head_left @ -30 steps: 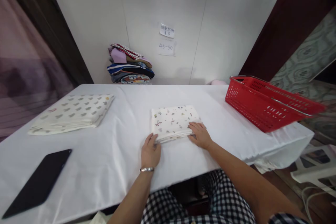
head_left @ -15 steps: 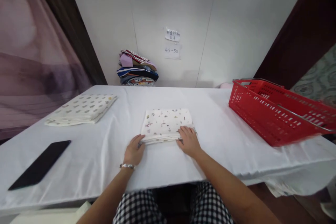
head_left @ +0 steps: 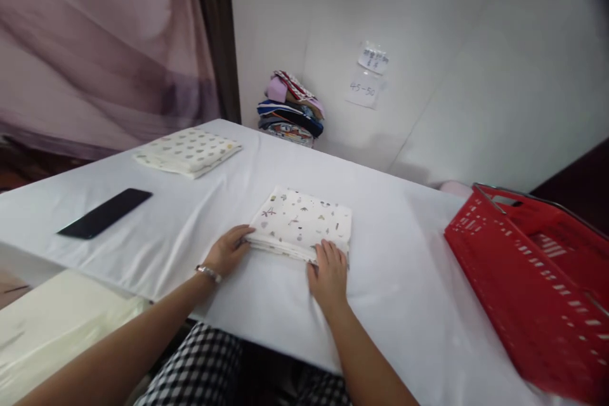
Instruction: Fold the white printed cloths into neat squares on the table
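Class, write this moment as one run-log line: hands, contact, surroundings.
left hand: on folded cloth near-left corner | right hand: on near edge | table: phone, red basket, second folded cloth

The red basket (head_left: 533, 292) (blurred) is cut off by the right edge.

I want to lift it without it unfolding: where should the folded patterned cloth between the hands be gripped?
Probably at the near edge of the folded patterned cloth, where its stacked layers show. Come from the near side, as the left hand and right hand sit at its two near corners, and pinch all layers together.
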A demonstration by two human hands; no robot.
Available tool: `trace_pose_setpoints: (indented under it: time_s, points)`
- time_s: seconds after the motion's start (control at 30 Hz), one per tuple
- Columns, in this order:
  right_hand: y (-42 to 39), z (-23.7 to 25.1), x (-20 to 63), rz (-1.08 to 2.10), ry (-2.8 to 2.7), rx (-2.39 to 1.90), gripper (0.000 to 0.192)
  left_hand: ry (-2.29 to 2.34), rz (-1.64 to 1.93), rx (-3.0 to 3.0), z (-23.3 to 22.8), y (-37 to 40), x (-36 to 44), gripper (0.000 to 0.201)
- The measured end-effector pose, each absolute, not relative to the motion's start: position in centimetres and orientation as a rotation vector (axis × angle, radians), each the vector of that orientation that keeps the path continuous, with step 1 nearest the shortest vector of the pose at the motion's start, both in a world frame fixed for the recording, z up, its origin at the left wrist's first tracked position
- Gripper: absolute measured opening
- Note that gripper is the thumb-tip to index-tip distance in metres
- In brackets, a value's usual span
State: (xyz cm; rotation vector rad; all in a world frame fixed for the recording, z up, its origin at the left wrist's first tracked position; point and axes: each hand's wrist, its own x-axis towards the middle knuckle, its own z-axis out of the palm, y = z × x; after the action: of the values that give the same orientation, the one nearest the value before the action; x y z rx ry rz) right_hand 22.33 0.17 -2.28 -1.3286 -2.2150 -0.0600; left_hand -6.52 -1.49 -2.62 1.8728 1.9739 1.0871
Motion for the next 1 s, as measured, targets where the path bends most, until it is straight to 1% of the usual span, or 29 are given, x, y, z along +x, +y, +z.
trace_pose_setpoints:
  time_s: [0.17, 0.33, 0.53, 0.8, 0.9, 1.0]
  points:
    - [0.4, -2.8, 22.6, -0.035, -2.181, -1.273, 0.04, 2.016, 1.062, 1.862, -2.0, -1.7, -5.7, 0.038]
    - [0.6, -2.6, 22.8, -0.086, -2.183, -1.229, 0.041, 2.036, 1.038, 1.925, -1.7, -1.6, -5.4, 0.039]
    - [0.6, -2.3, 22.9, -0.138, -2.217, -1.255, 0.036, 2.046, 1.006, 1.998, -1.7, -1.4, -5.1, 0.039]
    - [0.2, -2.0, 22.7, -0.207, -2.24, -1.317, 0.038, 2.06, 0.915, 1.961, -0.6, -1.7, -4.5, 0.041]
    - [0.2, -2.0, 22.6, -0.214, -2.252, -1.346, 0.038, 2.054, 0.879, 1.962, -0.5, -1.8, -4.5, 0.043]
    - [0.2, -1.9, 22.5, -0.214, -2.246, -1.357, 0.039, 2.046, 0.812, 1.986, -0.5, -1.8, -4.6, 0.05]
